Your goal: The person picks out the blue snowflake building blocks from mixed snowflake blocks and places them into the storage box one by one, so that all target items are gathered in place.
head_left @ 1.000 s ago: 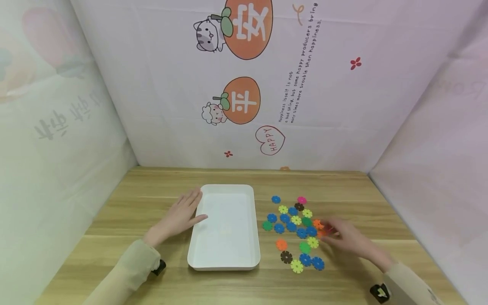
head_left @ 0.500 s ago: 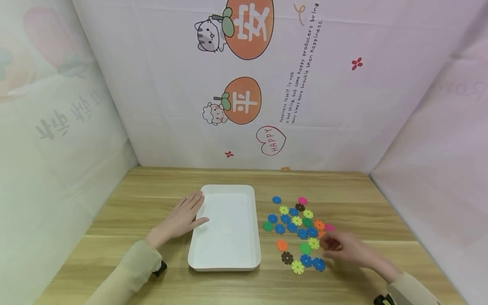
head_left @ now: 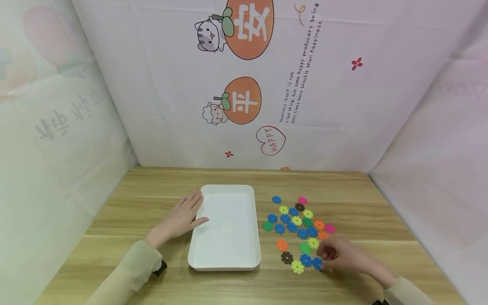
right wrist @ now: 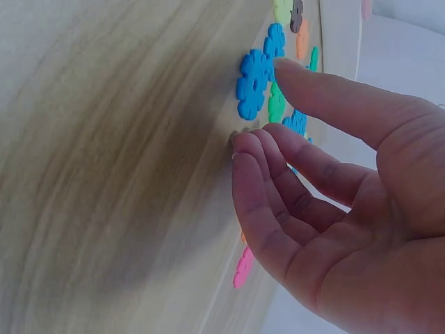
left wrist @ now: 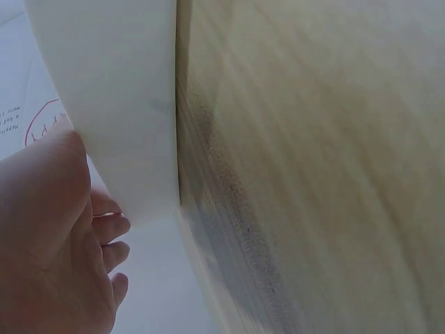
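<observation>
My left hand (head_left: 182, 215) rests on the left rim of a white rectangular tray (head_left: 227, 231), fingers fairly straight and thumb over the edge. The left wrist view shows that hand against the tray's side wall (left wrist: 115, 90). At the right, my right hand (head_left: 345, 255) is beside a blue notched plastic disc (head_left: 317, 263). In the right wrist view its thumb (right wrist: 306, 80) is close to the blue disc (right wrist: 252, 85), while the other fingers bend loosely with nothing held. Whether the thumb touches the disc, I cannot tell.
Several flower-shaped discs lie flat on the wooden table (head_left: 152, 186) right of the tray, among them a yellow disc (head_left: 298, 267), a brown disc (head_left: 287, 257) and a pink disc (head_left: 330, 228). A printed cloth wall (head_left: 324, 144) stands behind.
My right hand has moved from the orange and pink discs nearer to me, reaching the blue disc. The pink disc it covered is now in sight. My left hand stays on the tray rim.
</observation>
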Available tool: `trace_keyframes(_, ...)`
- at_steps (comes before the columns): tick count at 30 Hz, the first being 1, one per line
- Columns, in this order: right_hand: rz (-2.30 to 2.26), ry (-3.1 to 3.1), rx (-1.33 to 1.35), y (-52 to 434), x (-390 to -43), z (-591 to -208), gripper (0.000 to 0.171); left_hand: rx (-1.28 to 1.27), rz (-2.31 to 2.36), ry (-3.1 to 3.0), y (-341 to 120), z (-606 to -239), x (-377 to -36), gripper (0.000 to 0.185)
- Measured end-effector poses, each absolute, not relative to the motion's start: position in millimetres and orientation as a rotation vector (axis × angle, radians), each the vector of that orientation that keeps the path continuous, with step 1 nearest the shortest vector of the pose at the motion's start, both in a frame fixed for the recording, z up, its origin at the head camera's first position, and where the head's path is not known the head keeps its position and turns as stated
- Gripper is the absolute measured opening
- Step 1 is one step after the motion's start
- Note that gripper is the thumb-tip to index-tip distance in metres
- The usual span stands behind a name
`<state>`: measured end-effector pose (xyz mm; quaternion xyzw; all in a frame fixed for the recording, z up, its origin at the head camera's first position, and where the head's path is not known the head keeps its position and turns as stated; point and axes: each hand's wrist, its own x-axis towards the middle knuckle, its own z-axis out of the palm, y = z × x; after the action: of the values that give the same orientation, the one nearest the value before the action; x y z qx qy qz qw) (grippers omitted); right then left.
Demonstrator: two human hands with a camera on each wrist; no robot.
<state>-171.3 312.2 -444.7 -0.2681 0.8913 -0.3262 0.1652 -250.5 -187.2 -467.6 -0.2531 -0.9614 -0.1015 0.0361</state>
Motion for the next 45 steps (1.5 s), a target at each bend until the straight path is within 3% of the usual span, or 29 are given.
trace_keyframes(18,-0.837,2.573,-0.721,305.8,-173.2,-451.8,0.03,-0.77,-0.303,-2.94,-187.5,-470.6,-252.4,0.081)
trace_keyframes(30,-0.845,2.577,-0.698,305.4,-174.9,-454.2,0.027,-0.799,-0.26,-2.935,-190.0,-468.4,-252.5,0.064)
trace_keyframes(40,-0.855,2.586,-0.71,305.3,-174.5,-454.5,0.032,-0.8,-0.171,-2.905,-190.7,-467.1,-252.6,0.068)
trace_keyframes(45,-0.889,2.585,-0.77,307.2,-174.3,-454.2,0.024,-0.793,-0.167,-2.902,-190.8,-467.9,-253.0,0.067)
